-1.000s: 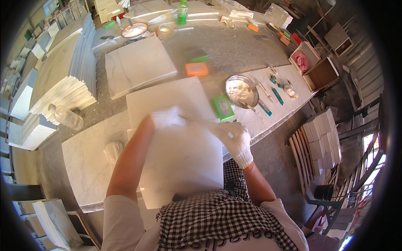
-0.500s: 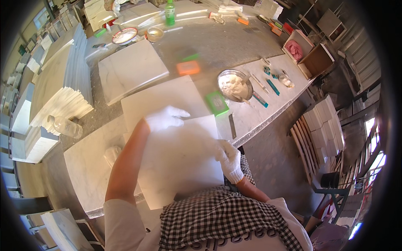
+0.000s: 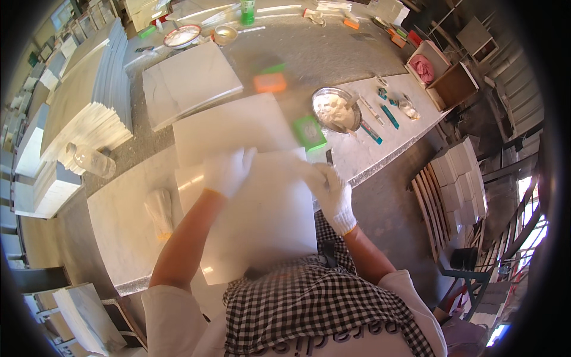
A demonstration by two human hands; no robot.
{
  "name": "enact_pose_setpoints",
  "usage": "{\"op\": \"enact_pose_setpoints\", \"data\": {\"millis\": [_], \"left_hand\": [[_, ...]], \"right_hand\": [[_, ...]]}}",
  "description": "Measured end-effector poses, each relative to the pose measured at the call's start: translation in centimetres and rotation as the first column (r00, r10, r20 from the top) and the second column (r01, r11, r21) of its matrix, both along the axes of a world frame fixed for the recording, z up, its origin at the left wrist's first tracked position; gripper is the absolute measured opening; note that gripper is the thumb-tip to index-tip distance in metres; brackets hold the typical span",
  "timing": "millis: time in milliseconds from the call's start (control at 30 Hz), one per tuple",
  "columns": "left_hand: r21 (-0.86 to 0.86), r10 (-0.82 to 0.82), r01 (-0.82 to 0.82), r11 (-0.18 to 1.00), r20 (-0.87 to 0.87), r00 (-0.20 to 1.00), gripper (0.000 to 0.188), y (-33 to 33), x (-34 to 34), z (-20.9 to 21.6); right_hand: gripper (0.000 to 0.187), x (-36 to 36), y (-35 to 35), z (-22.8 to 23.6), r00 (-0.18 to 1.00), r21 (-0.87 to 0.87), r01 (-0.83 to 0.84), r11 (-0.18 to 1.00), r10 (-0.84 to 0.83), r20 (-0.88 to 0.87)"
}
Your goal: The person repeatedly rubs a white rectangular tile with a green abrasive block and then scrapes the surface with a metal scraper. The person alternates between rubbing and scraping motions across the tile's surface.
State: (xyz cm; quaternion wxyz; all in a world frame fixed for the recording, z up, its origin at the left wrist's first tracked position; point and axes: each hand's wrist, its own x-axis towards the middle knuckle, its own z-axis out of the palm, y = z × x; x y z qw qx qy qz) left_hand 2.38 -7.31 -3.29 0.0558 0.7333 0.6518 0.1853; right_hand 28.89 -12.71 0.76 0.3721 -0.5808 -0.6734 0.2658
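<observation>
A white square tile is in front of my body, tilted, its near edge against my checkered apron. My left hand, in a white glove, lies over its far left part with fingers stretched out; motion blurs them. Gloved too, my right hand grips the tile at its far right corner; its thumb side shows, and the fingertips are partly hidden. Just beyond, a second white tile lies on the table. A green block sits by that tile's right corner.
A metal bowl of creamy paste stands right of the green block, beside teal-handled blades. An orange block and a marbled slab lie farther back. Stacked slabs and a clear jar are at left.
My right hand has moved away from my body along the tile's right edge to its corner. My left hand has turned so its fingers point farther away. The tile has shifted and tilted.
</observation>
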Motion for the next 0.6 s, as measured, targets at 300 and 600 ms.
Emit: {"op": "enact_pose_setpoints", "data": {"millis": [300,600], "left_hand": [[0.188,-0.019,0.001,0.982,0.091,0.996,0.034,1.0,0.1,-1.4],[0.273,-0.010,0.020,0.962,-0.037,0.999,0.027,1.6,-0.3,-1.7]], "right_hand": [[0.031,0.3,4.3,1.1,0.984,0.024,-0.134,0.991,0.130,0.122],[0.040,0.4,6.8,-0.8,0.979,-0.079,-0.170,0.982,0.177,0.099]]}}
